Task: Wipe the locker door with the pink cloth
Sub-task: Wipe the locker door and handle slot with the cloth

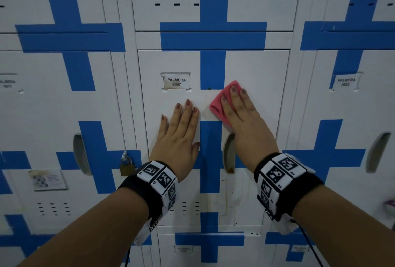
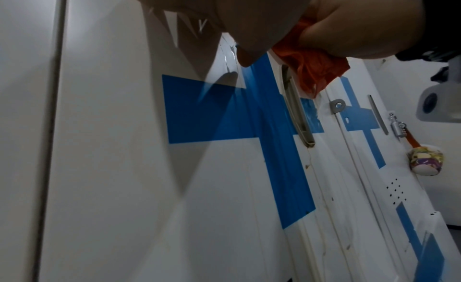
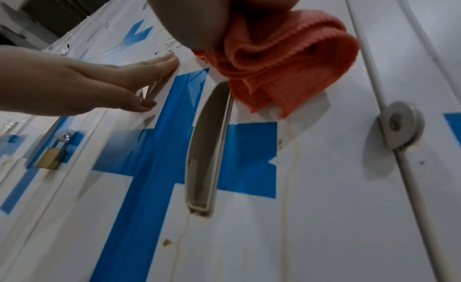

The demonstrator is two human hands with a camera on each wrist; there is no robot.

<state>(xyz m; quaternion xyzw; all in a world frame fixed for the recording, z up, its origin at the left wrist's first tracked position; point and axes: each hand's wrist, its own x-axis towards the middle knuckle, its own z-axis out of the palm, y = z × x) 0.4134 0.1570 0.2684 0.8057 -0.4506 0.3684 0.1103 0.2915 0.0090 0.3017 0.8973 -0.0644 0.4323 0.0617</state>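
The white locker door [image 1: 252,68] with blue tape crosses and a name tag [image 1: 176,81] fills the middle of the head view. My right hand [image 1: 237,108] lies flat with straight fingers on the folded pink cloth [image 1: 220,100], pressing it to the door just right of the vertical blue stripe, above the recessed handle [image 1: 228,153]. The cloth [image 3: 286,65] bunches under my palm in the right wrist view and shows as the cloth [image 2: 316,69] in the left wrist view. My left hand [image 1: 181,125] rests flat and open on the door, left of the stripe.
A brass padlock [image 1: 127,165] hangs on the locker to the left. Neighbouring lockers have recessed handles [image 1: 80,153] and tags. A key ring with a colourful charm [image 2: 424,162] hangs from a locker to the right. A latch hasp [image 3: 396,124] sits at the door's right edge.
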